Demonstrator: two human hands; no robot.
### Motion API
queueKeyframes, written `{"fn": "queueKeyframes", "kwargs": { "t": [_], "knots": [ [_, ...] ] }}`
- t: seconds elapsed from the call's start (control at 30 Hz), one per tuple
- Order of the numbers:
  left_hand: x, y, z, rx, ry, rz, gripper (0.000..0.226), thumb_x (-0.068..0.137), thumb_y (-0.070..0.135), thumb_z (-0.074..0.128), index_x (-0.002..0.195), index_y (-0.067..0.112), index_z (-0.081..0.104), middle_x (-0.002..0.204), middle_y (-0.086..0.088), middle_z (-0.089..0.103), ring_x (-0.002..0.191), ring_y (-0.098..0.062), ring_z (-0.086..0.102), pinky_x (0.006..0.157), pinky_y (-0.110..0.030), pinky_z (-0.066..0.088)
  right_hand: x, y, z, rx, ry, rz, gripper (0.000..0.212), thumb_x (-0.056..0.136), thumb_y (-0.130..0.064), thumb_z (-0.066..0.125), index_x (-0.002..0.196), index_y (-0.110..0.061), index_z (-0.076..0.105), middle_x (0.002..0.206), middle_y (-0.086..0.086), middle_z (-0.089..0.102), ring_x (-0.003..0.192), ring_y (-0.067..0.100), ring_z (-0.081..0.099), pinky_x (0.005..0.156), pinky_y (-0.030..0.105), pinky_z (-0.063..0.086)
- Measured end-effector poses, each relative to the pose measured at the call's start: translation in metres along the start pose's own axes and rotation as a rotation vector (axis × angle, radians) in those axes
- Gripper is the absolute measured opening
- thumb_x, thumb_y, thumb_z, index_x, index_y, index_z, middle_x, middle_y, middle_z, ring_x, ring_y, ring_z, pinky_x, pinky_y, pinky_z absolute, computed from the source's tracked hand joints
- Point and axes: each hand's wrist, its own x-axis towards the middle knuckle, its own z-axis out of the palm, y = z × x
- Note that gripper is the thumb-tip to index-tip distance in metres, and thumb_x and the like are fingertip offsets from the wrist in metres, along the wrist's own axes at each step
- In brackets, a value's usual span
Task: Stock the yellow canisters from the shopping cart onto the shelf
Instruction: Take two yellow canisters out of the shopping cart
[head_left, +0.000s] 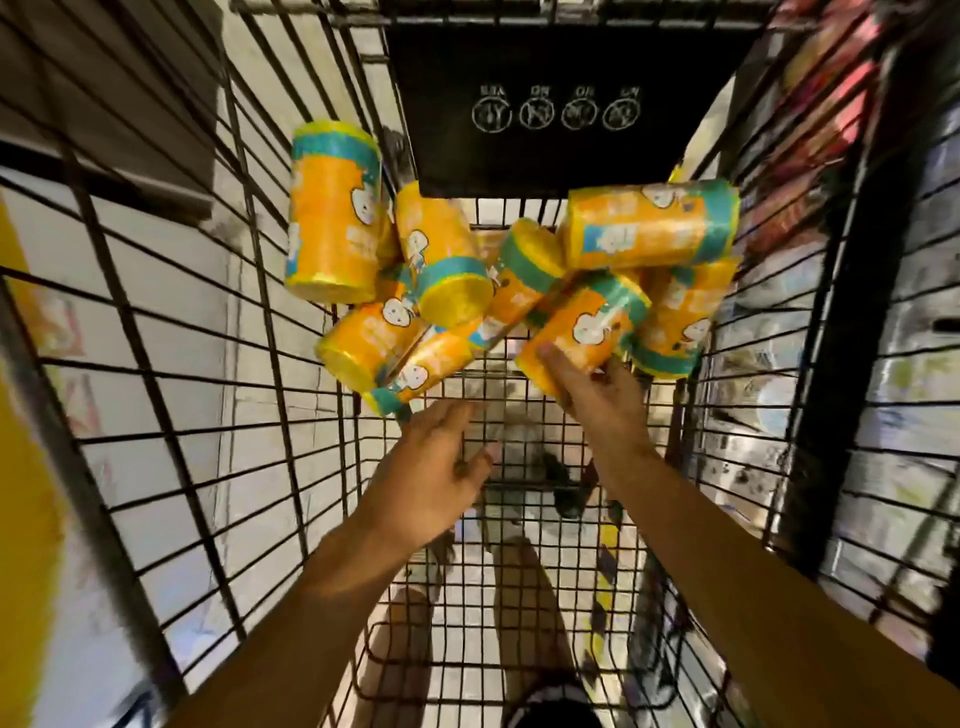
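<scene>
Head view — right hand (597, 387) fingers grip canister (582, 335), axis slanting up-right; left hand (436, 467) open.

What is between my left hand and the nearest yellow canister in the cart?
In the head view, only bare wire cart floor lies between the left hand and the nearest canister; its fingers are just short of it.

Right-side shelf goods (831, 130) blurred; labels illegible
</scene>
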Motion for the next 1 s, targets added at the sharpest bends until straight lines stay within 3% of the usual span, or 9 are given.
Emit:
{"fn": "queueKeyframes", "kwargs": {
  "t": [0.1, 0.23, 0.3, 0.43, 0.6, 0.7, 0.8, 0.87, 1.0],
  "knots": [
    [-0.013, 0.003, -0.001, 0.006, 0.027, 0.010, 0.047, 0.097, 0.038, 0.056, 0.141, 0.024, 0.049, 0.131, 0.002, 0.052, 0.118, -0.019, 0.051, 0.099, -0.031, 0.045, -0.030, 0.009, -0.023, -0.082, 0.021, -0.090, 0.035, 0.081, -0.028, 0.081, 0.113, -0.023, 0.068, 0.103, -0.010, 0.073, 0.084, -0.005, 0.069, 0.066, 0.008, 0.052],
    [-0.033, 0.020, -0.014, -0.255, 0.057, -0.045, 0.030, 0.099, 0.031, 0.057, 0.129, 0.027, 0.059, 0.129, 0.007, 0.058, 0.119, -0.013, 0.056, 0.100, -0.027, 0.045, -0.075, 0.007, -0.047, -0.105, 0.039, -0.114, 0.045, 0.074, -0.019, 0.086, 0.115, -0.025, 0.069, 0.106, -0.007, 0.074, 0.089, -0.002, 0.070, 0.075, 0.021, 0.060],
    [-0.041, 0.032, -0.022, -0.453, 0.084, -0.101, 0.022, 0.101, 0.031, 0.054, 0.121, 0.027, 0.063, 0.121, 0.006, 0.065, 0.112, -0.012, 0.062, 0.091, -0.029, 0.051, -0.098, 0.005, -0.057, -0.190, 0.016, -0.140, 0.051, 0.067, -0.020, 0.091, 0.111, -0.033, 0.070, 0.112, -0.008, 0.072, 0.099, 0.002, 0.069, 0.084, 0.028, 0.060],
    [-0.055, 0.060, -0.037, -0.748, 0.065, -0.200, 0.028, 0.102, 0.023, 0.051, 0.126, 0.016, 0.062, 0.119, 0.002, 0.065, 0.103, 0.000, 0.062, 0.075, -0.005, 0.047, -0.141, -0.012, -0.074, -0.178, -0.067, -0.168, 0.059, 0.063, -0.009, 0.091, 0.115, -0.025, 0.067, 0.116, 0.000, 0.071, 0.105, 0.012, 0.068, 0.074, 0.016, 0.056],
    [-0.071, 0.063, -0.036, -0.904, -0.182, -0.184, 0.023, 0.097, 0.029, 0.057, 0.116, 0.025, 0.069, 0.119, 0.003, 0.071, 0.104, -0.009, 0.069, 0.082, -0.019, 0.052, -0.161, -0.026, -0.070, -0.223, -0.140, -0.200, 0.057, 0.063, -0.033, 0.087, 0.116, -0.021, 0.068, 0.110, -0.004, 0.074, 0.105, 0.012, 0.069, 0.083, 0.030, 0.059],
    [-0.077, 0.054, -0.027, -0.810, -0.255, -0.165, 0.030, 0.093, 0.037, 0.061, 0.122, 0.029, 0.067, 0.118, 0.005, 0.071, 0.109, -0.013, 0.068, 0.091, -0.028, 0.054, -0.149, -0.023, -0.060, -0.170, -0.112, -0.145, 0.051, 0.065, -0.037, 0.084, 0.112, -0.021, 0.071, 0.110, -0.001, 0.074, 0.105, 0.014, 0.069, 0.077, 0.021, 0.057],
    [-0.077, 0.043, -0.025, -0.760, -0.340, -0.172, 0.043, 0.087, 0.038, 0.071, 0.129, 0.031, 0.062, 0.124, 0.007, 0.066, 0.117, -0.014, 0.063, 0.100, -0.034, 0.051, -0.138, -0.024, -0.054, -0.185, -0.095, -0.077, 0.040, 0.081, -0.033, 0.078, 0.116, -0.017, 0.071, 0.109, -0.002, 0.073, 0.097, 0.003, 0.068, 0.067, 0.010, 0.052],
    [-0.075, 0.041, -0.026, -0.728, -0.349, -0.169, 0.051, 0.080, 0.036, 0.079, 0.128, 0.033, 0.061, 0.123, 0.009, 0.067, 0.118, -0.012, 0.062, 0.102, -0.034, 0.050, -0.131, -0.026, -0.052, -0.250, -0.099, -0.058, 0.035, 0.087, -0.040, 0.072, 0.115, -0.019, 0.072, 0.107, -0.005, 0.073, 0.096, 0.001, 0.067, 0.071, 0.009, 0.053],
    [-0.077, 0.045, -0.028, -0.872, -0.223, -0.209, 0.058, 0.072, 0.040, 0.085, 0.125, 0.028, 0.063, 0.124, 0.006, 0.069, 0.115, -0.011, 0.065, 0.098, -0.031, 0.052, -0.118, -0.045, -0.053, -0.262, -0.143, -0.116, 0.028, 0.096, -0.040, 0.059, 0.110, -0.019, 0.072, 0.104, -0.003, 0.074, 0.102, 0.013, 0.070, 0.090, 0.030, 0.058]
  ]
}}
